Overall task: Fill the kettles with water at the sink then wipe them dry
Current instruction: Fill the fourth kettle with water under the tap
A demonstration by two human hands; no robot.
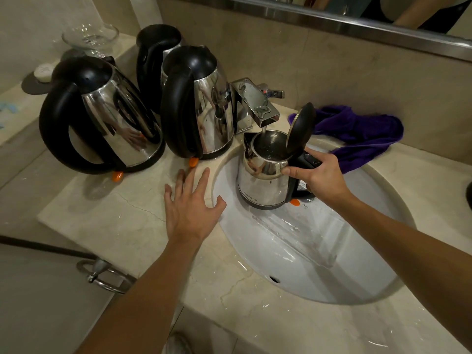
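My right hand [320, 176] grips the black handle of a steel kettle [263, 182] held over the white sink [319, 251]. Its black lid [301, 129] stands flipped up. Water streams from the chrome faucet [258, 106] into the kettle's mouth. My left hand [191, 205] lies flat with fingers spread on the marble counter [122, 226] beside the sink's rim. Three more steel kettles with black handles stand on the counter: one at the left [107, 116], one beside the faucet [199, 103], one behind them [155, 52]. A purple cloth [362, 134] lies crumpled behind the sink.
A glass bowl [90, 35] and a white soap on a dark dish [42, 74] sit on the raised ledge at the back left. A mirror frame [357, 21] runs along the wall. A chrome towel ring [102, 274] hangs below the counter's front edge.
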